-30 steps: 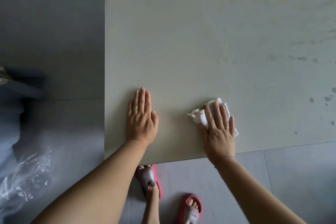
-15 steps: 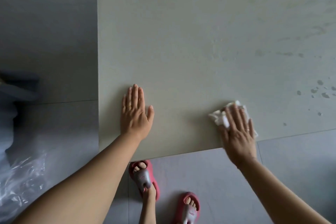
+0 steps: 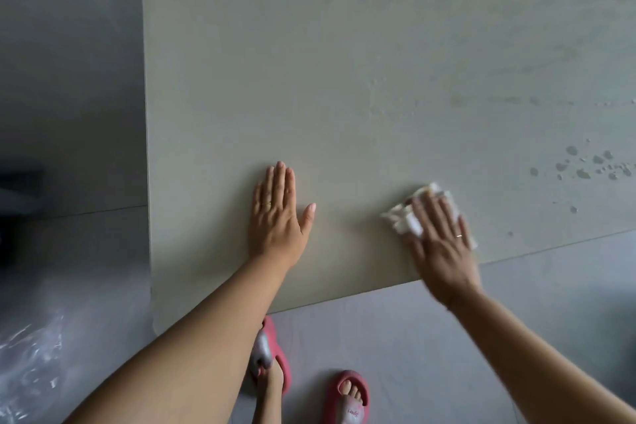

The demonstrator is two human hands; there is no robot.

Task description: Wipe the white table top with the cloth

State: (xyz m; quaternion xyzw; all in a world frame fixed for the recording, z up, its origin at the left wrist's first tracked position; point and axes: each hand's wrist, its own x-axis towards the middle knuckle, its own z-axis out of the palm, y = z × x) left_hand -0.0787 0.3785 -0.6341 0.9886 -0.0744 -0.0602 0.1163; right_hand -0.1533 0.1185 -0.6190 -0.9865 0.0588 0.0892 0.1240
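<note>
1. Head view: the white table top (image 3: 344, 79) fills most of the frame, with its near edge running close to both wrists.
2. The left hand (image 3: 277, 217) lies flat on the table, palm down, fingers straight and together, thumb spread; it holds nothing.
3. The right hand (image 3: 442, 244) presses flat, fingers extended, on the crumpled white cloth (image 3: 406, 218) near the front edge; the cloth shows to the left of and beyond the fingers.
4. The two hands are well apart, bare table between them.
5. Water droplets (image 3: 585, 165) sit beyond the cloth to the right.
6. Red slippers (image 3: 346, 403) stand on the grey floor below.
</note>
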